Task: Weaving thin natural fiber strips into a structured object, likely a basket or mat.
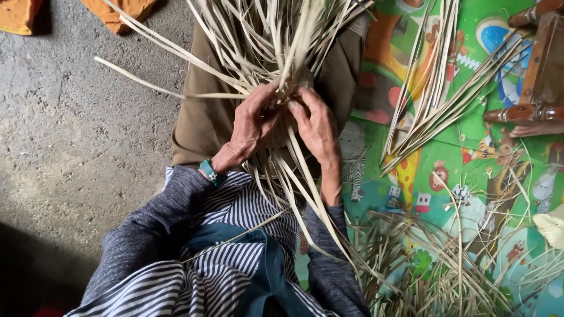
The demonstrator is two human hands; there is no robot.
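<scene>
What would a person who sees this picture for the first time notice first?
First, the two bare hands at the centre: the left hand and the right hand grip a fan of long pale flat weaving strips that spreads toward the top edge. To the right lies a bright green play mat with cartoon animals, with a loose bundle of the same pale strips on it. On the left is bare grey concrete floor.

Pale bamboo strips [264, 41] fanned outward (woven centre), on lap.
</scene>
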